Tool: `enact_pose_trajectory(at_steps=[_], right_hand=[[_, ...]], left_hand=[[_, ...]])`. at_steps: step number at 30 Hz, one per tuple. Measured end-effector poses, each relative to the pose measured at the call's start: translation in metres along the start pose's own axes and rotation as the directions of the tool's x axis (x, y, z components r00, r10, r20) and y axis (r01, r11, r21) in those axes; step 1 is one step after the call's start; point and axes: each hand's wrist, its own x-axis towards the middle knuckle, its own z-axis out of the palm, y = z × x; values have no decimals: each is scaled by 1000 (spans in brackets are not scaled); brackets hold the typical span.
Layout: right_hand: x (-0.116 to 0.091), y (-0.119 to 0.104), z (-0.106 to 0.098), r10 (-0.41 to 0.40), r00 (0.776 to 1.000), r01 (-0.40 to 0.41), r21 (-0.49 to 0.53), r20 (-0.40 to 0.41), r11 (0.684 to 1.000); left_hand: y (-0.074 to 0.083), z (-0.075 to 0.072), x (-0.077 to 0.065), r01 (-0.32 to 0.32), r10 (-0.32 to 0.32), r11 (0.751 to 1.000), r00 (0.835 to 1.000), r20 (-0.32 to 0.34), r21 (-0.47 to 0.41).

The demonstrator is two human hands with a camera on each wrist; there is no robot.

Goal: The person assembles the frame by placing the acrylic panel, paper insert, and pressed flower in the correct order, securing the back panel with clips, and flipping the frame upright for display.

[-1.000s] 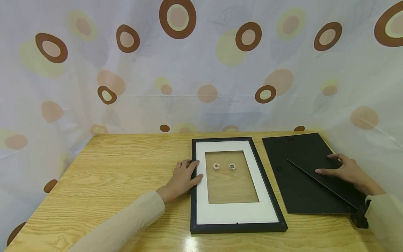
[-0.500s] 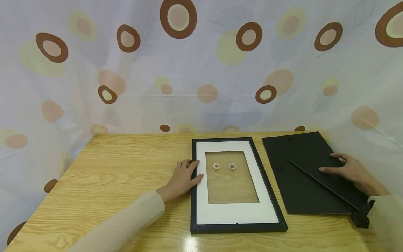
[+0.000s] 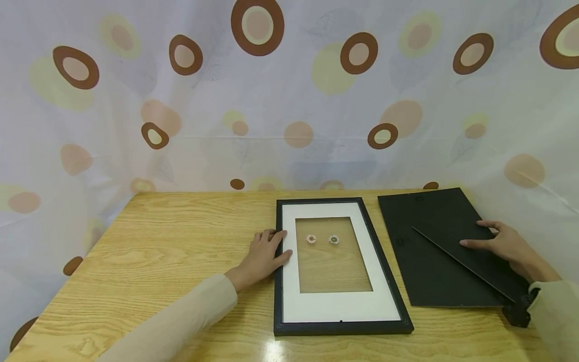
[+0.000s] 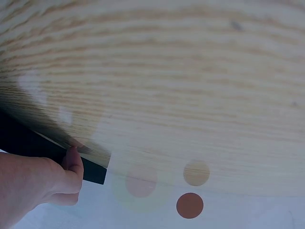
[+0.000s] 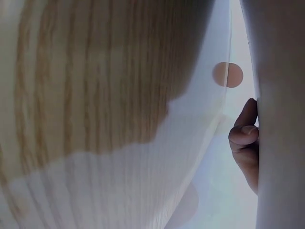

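A black picture frame (image 3: 344,329) with a white mat lies flat in the middle of the table in the head view. Two small flower-shaped pieces (image 3: 333,240) show in its window. My left hand (image 3: 261,256) holds the frame's left side, thumb over the mat; in the left wrist view its fingers bend around the black edge (image 4: 28,138). To the right is a black backing board (image 3: 434,281) with a stand flap (image 3: 475,251). My right hand (image 3: 508,246) grips the board's right side, with thumb on top. The right wrist view shows curled fingers (image 5: 244,138) at a panel's edge.
The light wooden table (image 3: 181,226) runs back to a patterned curtain (image 3: 271,100), which also hangs at both sides. A narrow strip of wood separates the frame from the board. A black wrist device (image 3: 517,309) sits by the right sleeve.
My right hand has shifted slightly right along with the backing board, whose far right corner stands a little higher in view. The left hand and the picture frame have stayed put.
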Motion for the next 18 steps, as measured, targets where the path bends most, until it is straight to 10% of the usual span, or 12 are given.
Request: enact_pose_trajectory(at_steps=[18], right_hand=[[2,-9,-8,-1,1000,3,111,-15,994]], left_hand=[[-1,1,0,-15,15,1000,1000,-13,16]])
